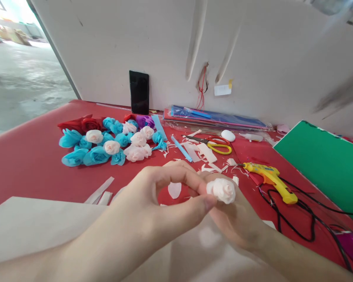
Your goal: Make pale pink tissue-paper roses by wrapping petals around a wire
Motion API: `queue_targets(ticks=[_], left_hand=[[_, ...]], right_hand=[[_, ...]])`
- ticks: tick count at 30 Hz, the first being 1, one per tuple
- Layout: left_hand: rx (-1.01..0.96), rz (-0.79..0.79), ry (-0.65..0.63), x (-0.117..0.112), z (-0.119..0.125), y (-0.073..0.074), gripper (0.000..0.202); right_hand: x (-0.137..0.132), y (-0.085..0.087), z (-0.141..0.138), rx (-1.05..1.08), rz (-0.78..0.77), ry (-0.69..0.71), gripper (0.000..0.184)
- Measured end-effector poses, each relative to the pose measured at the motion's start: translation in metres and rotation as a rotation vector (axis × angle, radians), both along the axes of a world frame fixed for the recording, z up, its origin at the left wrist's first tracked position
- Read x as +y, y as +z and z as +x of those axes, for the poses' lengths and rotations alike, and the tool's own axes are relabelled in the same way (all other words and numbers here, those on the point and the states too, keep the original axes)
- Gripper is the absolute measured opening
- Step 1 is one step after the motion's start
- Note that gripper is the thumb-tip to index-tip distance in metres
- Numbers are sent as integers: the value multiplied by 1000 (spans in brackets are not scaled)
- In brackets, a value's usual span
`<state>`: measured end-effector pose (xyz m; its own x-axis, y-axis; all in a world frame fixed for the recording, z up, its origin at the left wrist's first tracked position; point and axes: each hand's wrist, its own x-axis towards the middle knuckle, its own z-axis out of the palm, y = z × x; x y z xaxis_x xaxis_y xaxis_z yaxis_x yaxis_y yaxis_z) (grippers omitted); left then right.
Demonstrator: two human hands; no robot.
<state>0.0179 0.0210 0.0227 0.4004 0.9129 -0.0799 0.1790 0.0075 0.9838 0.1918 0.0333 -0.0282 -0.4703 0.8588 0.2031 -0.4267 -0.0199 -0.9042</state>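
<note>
A small pale-pink paper rose [222,190] is between my two hands, its layered petals facing me. Thumb and index finger of my left hand [167,203] pinch it at its left edge. Curled behind and under the rose, my right hand [233,219] supports it, with most of its fingers hidden by the left hand and the flower. A loose pale petal piece [174,190] lies on the red table [23,156], seen through the gap of my left thumb and finger. White paper [41,223] spreads beneath my hands.
Blue, pink, red and purple paper flowers [111,147] cluster at left. Scissors [219,145], a blue pen [181,149] and paper scraps [207,152] lie ahead. A yellow glue gun [272,180] with black cable sits right, near a green board [326,164]. A phone [139,93] leans at the back.
</note>
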Motion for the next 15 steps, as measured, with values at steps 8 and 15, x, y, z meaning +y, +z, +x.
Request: queue_targets(ticks=[8,15], left_hand=[[-60,163,51,-19,8,10,17],[-175,212,-21,-25,4,15,19]], right_hand=[[15,14,15,-70,409,-33,6],[20,38,25,-323,955,-135,20]])
